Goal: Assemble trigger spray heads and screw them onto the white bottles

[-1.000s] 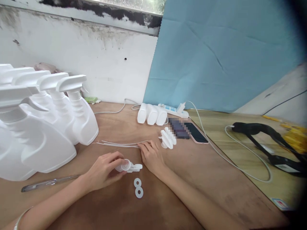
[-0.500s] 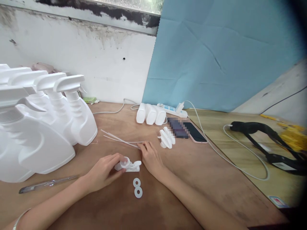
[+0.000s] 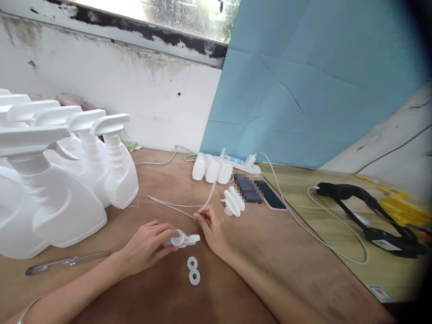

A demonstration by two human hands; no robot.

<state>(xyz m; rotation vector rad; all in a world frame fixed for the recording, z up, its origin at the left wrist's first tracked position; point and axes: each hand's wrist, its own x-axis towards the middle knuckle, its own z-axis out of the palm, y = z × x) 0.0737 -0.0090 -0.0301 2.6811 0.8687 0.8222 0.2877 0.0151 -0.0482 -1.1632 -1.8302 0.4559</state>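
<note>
My left hand (image 3: pixel 153 243) is closed around a white spray trigger head (image 3: pixel 185 240), its round collar turned up toward me. Between the fingertips of my right hand (image 3: pixel 211 227) is the end of a thin white tube (image 3: pixel 212 194), which slants up past the white bottles behind. Two more thin tubes (image 3: pixel 173 205) lie on the table to the left of that hand. Two flat white washers (image 3: pixel 194 276) rest just below the trigger head, touching or nearly so. Several white trigger pieces (image 3: pixel 232 201) sit together to the right of my right hand.
Several assembled white spray bottles (image 3: pixel 67 189) stand at the left. A clear pen-like tool (image 3: pixel 67 262) lies before them. Behind are white bottle-shaped pieces (image 3: pixel 212 168), a power strip (image 3: pixel 241 163) and two phones (image 3: pixel 272 195). A white cable (image 3: pixel 324 236) and black frame (image 3: pixel 367 220) occupy the right.
My right hand has lifted one tube off the table and tilted it upright. My left hand has turned the trigger head so its collar faces more toward me. The view has shifted slightly.
</note>
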